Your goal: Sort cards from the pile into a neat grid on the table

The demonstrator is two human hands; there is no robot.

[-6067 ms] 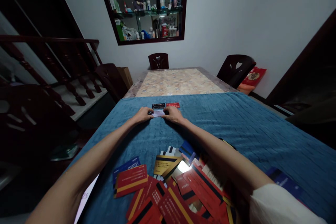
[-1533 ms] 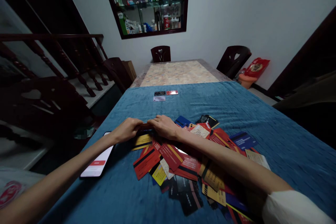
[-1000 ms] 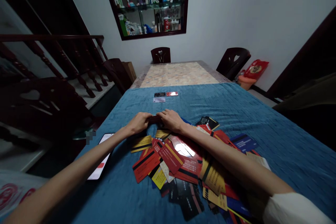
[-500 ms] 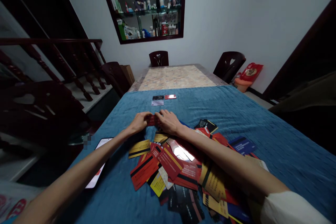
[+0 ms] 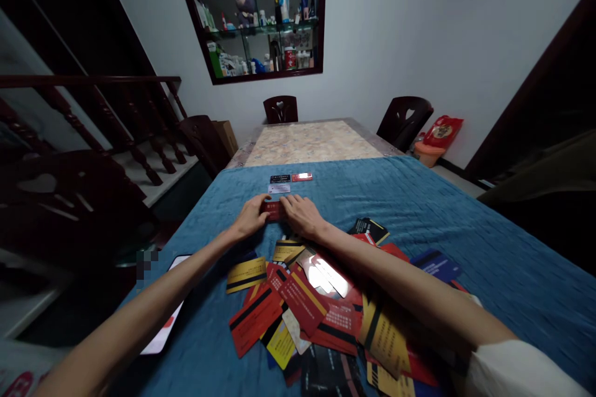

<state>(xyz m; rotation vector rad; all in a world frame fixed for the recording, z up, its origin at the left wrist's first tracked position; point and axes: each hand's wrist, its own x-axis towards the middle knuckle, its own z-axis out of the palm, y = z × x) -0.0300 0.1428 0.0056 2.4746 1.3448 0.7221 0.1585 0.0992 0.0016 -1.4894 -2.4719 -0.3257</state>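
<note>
The left hand (image 5: 251,217) and right hand (image 5: 302,216) grip a dark red card (image 5: 273,211) by its ends; excess forward push could slide it over the pale card (image 5: 279,188) beyond.

1. Behind the right hand (image 5: 303,216) we lose the right end of the dark red card (image 5: 273,211); its print is too small to read.
2. The left forearm (image 5: 153,305) hides part of the phone (image 5: 161,339) from us.
3. The right forearm (image 5: 395,282) covers some of the card pile (image 5: 305,301).
4. We see black cards (image 5: 328,372) cut by the bottom edge.
</note>
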